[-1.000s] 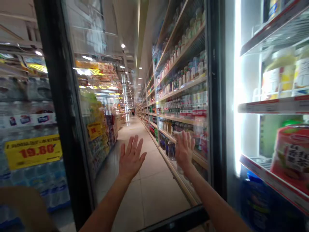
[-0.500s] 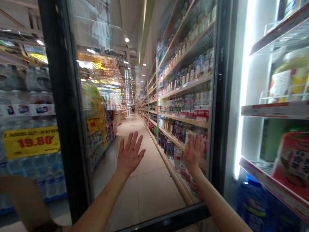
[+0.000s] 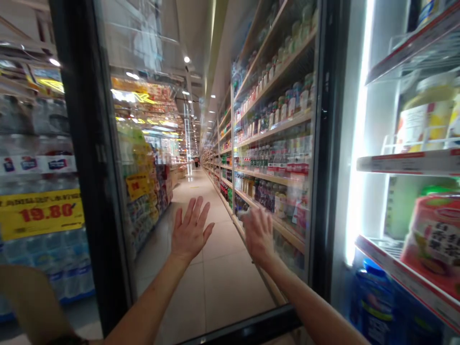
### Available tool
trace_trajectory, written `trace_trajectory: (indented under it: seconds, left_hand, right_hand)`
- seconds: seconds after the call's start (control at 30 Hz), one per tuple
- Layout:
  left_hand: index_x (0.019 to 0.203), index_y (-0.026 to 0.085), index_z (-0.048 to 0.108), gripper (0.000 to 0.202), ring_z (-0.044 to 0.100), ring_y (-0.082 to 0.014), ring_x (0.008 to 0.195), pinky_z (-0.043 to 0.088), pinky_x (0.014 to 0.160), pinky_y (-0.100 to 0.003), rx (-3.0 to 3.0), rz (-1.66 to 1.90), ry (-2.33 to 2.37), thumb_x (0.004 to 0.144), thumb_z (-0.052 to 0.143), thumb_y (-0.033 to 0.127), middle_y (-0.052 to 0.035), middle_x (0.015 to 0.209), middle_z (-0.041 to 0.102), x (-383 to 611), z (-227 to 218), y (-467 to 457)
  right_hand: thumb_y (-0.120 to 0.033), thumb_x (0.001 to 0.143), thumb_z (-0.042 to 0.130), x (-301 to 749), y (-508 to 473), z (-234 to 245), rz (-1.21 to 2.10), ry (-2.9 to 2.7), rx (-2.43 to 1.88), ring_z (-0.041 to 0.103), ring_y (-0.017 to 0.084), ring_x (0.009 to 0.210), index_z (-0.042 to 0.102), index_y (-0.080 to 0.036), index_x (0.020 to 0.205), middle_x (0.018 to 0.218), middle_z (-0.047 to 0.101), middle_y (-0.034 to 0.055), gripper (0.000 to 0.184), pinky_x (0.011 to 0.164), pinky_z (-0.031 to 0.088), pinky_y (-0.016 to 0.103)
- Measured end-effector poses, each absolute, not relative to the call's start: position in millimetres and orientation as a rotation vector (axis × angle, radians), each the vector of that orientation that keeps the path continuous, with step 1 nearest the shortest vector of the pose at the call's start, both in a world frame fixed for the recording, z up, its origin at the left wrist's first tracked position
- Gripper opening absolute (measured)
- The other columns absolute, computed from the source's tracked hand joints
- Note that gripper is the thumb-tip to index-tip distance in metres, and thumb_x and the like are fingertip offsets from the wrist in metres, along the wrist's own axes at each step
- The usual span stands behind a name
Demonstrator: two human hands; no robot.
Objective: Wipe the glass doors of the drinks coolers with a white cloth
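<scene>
An open glass fridge door [image 3: 230, 297] in a black frame stands in front of me. My left hand [image 3: 190, 231] rests on the glass with its fingers spread, holding nothing. My right hand [image 3: 259, 235] is also against the glass, to the right of the left hand and blurred by motion. It presses what looks like a small pale cloth [image 3: 244, 214], which shows at its fingertips. Through the glass I see a shop aisle and shelves of bottles [image 3: 276, 143].
The lit fridge interior is at the right, with a red tub [image 3: 434, 235], a blue bottle [image 3: 373, 297] and a yellow jar [image 3: 420, 115] on its shelves. A yellow 19.80 price sign [image 3: 41, 213] hangs at the left. A brown shape [image 3: 28, 306] fills the lower left corner.
My right hand has slid left across the glass, closer to my left hand. My left hand has hardly moved. The view has shifted a little.
</scene>
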State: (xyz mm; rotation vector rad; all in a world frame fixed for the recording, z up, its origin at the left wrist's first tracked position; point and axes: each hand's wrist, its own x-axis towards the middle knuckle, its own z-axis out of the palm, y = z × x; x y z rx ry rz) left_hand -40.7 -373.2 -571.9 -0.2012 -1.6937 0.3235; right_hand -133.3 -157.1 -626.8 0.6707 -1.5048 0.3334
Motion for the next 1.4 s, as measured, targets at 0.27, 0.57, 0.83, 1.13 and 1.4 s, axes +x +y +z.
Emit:
trace_trajectory:
  seconds: [0.27, 0.57, 0.83, 1.13, 1.4]
  left_hand:
    - [0.144, 0.025, 0.018, 0.066, 0.018, -0.0167, 0.139, 0.009, 0.115, -0.04, -0.217, 0.299, -1.697, 0.088, 0.049, 0.038, -0.0096, 0.144, 0.037, -38.7, -571.0, -371.7]
    - [0.145, 0.025, 0.016, 0.067, 0.017, -0.016, 0.14, 0.009, 0.115, -0.04, -0.224, 0.304, -1.678, 0.087, 0.05, 0.037, -0.0083, 0.145, 0.034, -40.9, -570.2, -372.5]
    - [0.145, 0.027, 0.016, 0.072, 0.02, -0.0198, 0.139, 0.011, 0.115, -0.043, -0.222, 0.269, -1.711, 0.085, 0.055, 0.035, -0.008, 0.147, 0.032, -41.9, -570.6, -374.3]
    - [0.145, 0.026, 0.018, 0.07, 0.018, -0.0174, 0.14, 0.01, 0.115, -0.041, -0.226, 0.291, -1.692, 0.085, 0.054, 0.036, -0.0082, 0.146, 0.033, -40.2, -569.7, -371.5]
    - [0.145, 0.025, 0.017, 0.071, 0.02, -0.019, 0.139, 0.011, 0.115, -0.042, -0.223, 0.324, -1.693, 0.085, 0.054, 0.035, -0.0086, 0.146, 0.033, -41.3, -570.8, -374.8]
  right_hand:
    - [-0.018, 0.089, 0.036, -157.5, -116.5, -617.2, 0.558, -1.527, 0.216, 0.019, 0.029, 0.14, 0.028, -0.019, 0.143, 0.148, 0.031, 0.0158, 0.055, 0.107, 0.026, 0.056]
    - [-0.016, 0.088, 0.038, -169.9, -94.8, -640.7, 0.495, -1.574, 0.334, 0.025, 0.028, 0.138, 0.03, -0.027, 0.142, 0.146, 0.035, 0.0107, 0.056, 0.107, 0.026, 0.056]
    - [-0.012, 0.084, 0.041, -145.7, -132.1, -637.8, 0.294, -1.527, 0.69, 0.016, 0.025, 0.142, 0.04, -0.025, 0.137, 0.148, 0.033, 0.0056, 0.054, 0.113, 0.023, 0.048]
    - [-0.014, 0.087, 0.038, -159.7, -94.0, -678.9, 0.533, -1.598, 0.232, 0.019, 0.031, 0.14, 0.023, -0.022, 0.145, 0.151, 0.024, 0.015, 0.06, 0.103, 0.032, 0.058]
    - [-0.012, 0.085, 0.042, -155.3, -110.2, -670.1, 0.413, -1.568, 0.502, 0.023, 0.027, 0.139, 0.032, -0.027, 0.141, 0.147, 0.035, 0.0095, 0.059, 0.109, 0.028, 0.055]
